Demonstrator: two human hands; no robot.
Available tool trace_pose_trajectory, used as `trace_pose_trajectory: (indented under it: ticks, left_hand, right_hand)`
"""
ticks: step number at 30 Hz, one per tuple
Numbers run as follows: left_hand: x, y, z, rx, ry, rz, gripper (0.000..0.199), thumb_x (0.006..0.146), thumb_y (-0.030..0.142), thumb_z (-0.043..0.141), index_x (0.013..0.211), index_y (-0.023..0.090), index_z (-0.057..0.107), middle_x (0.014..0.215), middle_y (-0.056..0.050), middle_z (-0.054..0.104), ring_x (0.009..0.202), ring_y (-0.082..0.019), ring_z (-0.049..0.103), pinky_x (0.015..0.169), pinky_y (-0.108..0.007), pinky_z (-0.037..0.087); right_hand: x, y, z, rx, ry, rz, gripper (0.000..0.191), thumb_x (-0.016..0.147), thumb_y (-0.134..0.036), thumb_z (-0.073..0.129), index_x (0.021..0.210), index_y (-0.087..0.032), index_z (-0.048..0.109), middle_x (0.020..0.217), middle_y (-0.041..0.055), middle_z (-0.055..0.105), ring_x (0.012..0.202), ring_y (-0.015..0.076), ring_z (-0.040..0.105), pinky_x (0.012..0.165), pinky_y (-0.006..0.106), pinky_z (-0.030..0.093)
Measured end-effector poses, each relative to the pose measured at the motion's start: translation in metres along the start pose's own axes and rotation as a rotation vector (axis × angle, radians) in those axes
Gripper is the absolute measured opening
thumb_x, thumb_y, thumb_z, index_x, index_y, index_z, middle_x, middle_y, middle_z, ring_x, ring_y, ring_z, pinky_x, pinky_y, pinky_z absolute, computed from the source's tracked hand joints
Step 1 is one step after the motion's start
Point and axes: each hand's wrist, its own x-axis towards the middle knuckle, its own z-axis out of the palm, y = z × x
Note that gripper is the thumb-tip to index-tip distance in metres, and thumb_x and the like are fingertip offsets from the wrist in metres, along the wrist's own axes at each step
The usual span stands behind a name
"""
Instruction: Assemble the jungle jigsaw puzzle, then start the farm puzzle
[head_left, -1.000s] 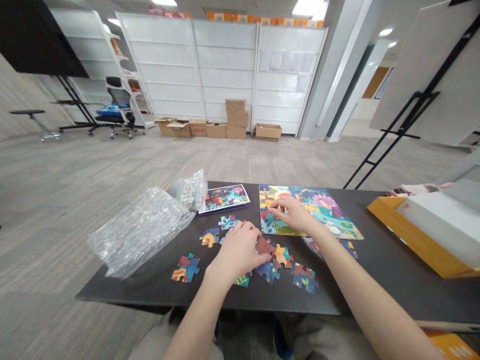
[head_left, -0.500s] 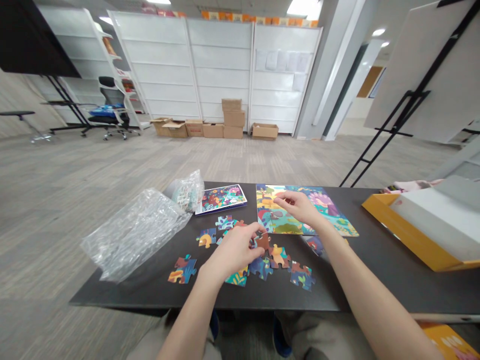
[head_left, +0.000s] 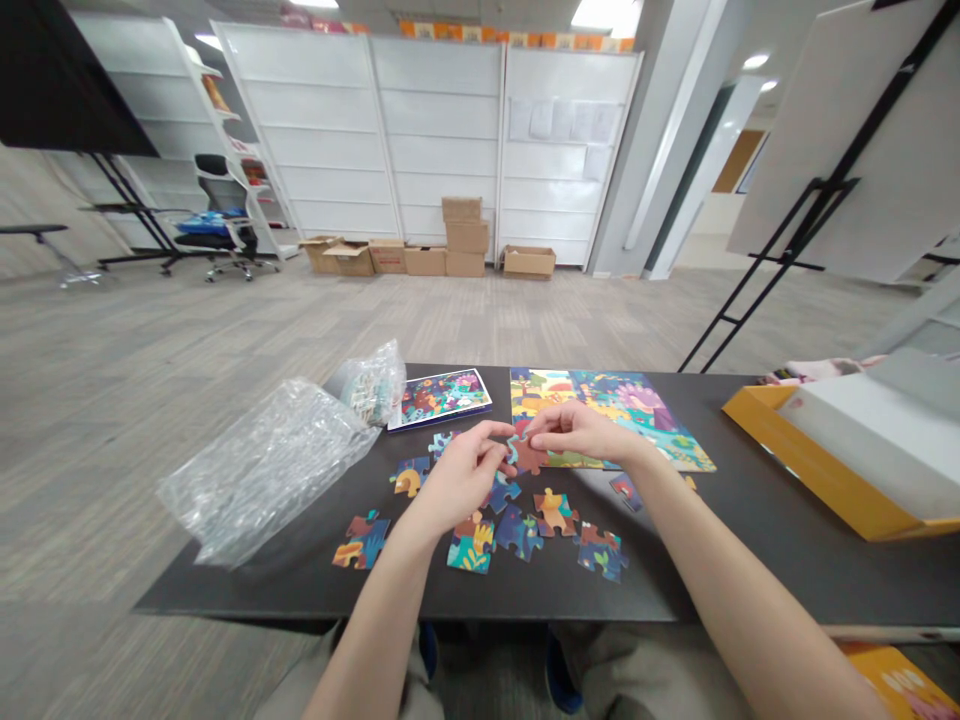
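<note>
Fingers (head_left: 487,431) of left hand (head_left: 454,480), right hand (head_left: 581,432) pinching jigsaw piece (head_left: 527,456), loose pieces (head_left: 518,532) below

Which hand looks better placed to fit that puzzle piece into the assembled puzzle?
Probably your right hand: it grips the puzzle piece and already lies over the assembled puzzle. The left hand is on the piece too, but sits farther from the puzzle.

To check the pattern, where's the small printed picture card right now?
In the head view, the picture card lies at the far edge of the black table, left of the partly built puzzle and right of the small clear bag.
</note>
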Motion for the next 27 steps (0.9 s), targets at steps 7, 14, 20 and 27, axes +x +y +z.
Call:
trace_pose_trajectory:
  ticks: [7, 14, 20, 27]
  left_hand:
    - [0.001, -0.001, 0.002, -0.051, 0.005, 0.017, 0.024, 0.087, 0.028, 0.061, 0.108, 0.017, 0.064, 0.086, -0.005, 0.076, 0.082, -0.020, 0.074, 0.077, -0.031, 0.055]
    - [0.000, -0.003, 0.009, -0.073, -0.023, -0.007, 0.039, 0.080, 0.026, 0.070, 0.116, 0.018, 0.059, 0.078, -0.001, 0.074, 0.073, -0.018, 0.073, 0.072, -0.030, 0.056]
    - [0.004, -0.005, 0.015, -0.096, 0.021, -0.024, 0.041, 0.081, 0.022, 0.069, 0.119, 0.019, 0.054, 0.079, -0.001, 0.075, 0.076, -0.019, 0.074, 0.073, -0.029, 0.057]
    - [0.007, -0.008, 0.027, 0.440, 0.146, 0.100, 0.036, 0.089, 0.014, 0.059, 0.125, 0.019, 0.056, 0.104, -0.006, 0.074, 0.094, -0.022, 0.070, 0.087, -0.037, 0.055]
  right_hand:
    - [-0.001, -0.002, -0.003, -0.130, -0.009, -0.015, 0.028, 0.086, -0.045, 0.072, 0.091, -0.018, 0.076, 0.087, 0.0039, 0.076, 0.079, 0.0167, 0.068, 0.073, 0.029, 0.053]
    - [0.006, 0.001, 0.007, -0.018, 0.178, -0.035, 0.033, 0.083, -0.046, 0.076, 0.095, -0.017, 0.066, 0.065, -0.0017, 0.067, 0.058, 0.0113, 0.059, 0.056, 0.023, 0.043]
    - [0.006, -0.004, 0.009, 0.042, 0.134, -0.066, 0.033, 0.083, -0.048, 0.075, 0.092, -0.017, 0.067, 0.080, 0.0032, 0.073, 0.067, 0.0139, 0.065, 0.063, 0.026, 0.051]
    - [0.000, 0.021, -0.029, -0.298, 0.319, -0.026, 0.024, 0.089, -0.035, 0.064, 0.098, -0.016, 0.076, 0.095, 0.0078, 0.077, 0.083, 0.0202, 0.070, 0.075, 0.032, 0.054]
